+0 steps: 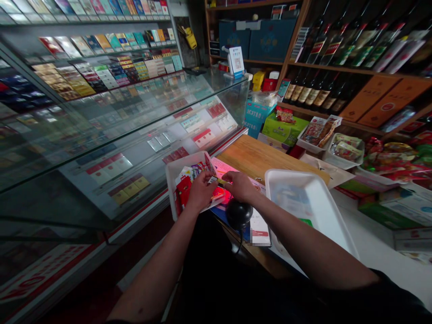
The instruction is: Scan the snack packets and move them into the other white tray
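My left hand [200,191] and my right hand [240,185] are both closed on a small yellow packet [222,181] that stretches between their fingertips. A white patch, perhaps a barcode, shows at its left end; most of the packet is hidden by my fingers. Just below stands a black scanner [239,213] on a cable, with a red glow in front of it. Under my left hand, a white plastic bin [171,180] holds several colourful packets, among them a red one [184,191]. To the right of my right forearm is a second white bin [332,229] with a green item [306,222] in it.
A phone [259,229] lies by the scanner on the wooden table [249,153]. The glass display counter [135,130] runs along the left. Shelves of bottles [310,92] stand at the back right, above trays of packaged snacks [347,148]. A payment-code stand [236,63] sits on the counter.
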{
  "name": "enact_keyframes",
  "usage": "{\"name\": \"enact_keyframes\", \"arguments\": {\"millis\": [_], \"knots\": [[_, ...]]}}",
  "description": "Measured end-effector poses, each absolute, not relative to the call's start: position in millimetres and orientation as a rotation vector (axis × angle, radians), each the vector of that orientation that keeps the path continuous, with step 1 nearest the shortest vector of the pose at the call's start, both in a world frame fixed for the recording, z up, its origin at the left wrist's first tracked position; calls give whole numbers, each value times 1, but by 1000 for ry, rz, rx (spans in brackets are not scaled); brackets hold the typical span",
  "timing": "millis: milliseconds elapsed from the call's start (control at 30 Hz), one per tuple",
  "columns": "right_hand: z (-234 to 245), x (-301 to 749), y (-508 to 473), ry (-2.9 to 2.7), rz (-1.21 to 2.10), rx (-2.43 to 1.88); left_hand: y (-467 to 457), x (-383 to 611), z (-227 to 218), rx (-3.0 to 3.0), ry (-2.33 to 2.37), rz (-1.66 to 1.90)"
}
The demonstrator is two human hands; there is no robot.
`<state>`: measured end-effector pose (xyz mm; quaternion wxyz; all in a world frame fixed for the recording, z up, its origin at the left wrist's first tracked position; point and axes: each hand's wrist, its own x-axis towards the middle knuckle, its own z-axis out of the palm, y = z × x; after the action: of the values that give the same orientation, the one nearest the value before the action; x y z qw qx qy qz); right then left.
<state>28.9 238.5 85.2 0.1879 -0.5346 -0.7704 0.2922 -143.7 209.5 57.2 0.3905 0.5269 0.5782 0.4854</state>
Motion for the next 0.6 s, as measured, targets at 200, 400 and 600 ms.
{"name": "enact_keyframes", "arguments": {"millis": [200, 400, 600], "knots": [[94, 48, 238, -1988, 899, -1513, 202, -137, 63, 1202, 1347, 1259], [89, 75, 241, -1908, 879, -1513, 203, -139, 66, 1324, 1341, 1176], [86, 91, 236, -1866, 889, -1490, 202, -133, 59, 1382, 1373, 1129]]}}
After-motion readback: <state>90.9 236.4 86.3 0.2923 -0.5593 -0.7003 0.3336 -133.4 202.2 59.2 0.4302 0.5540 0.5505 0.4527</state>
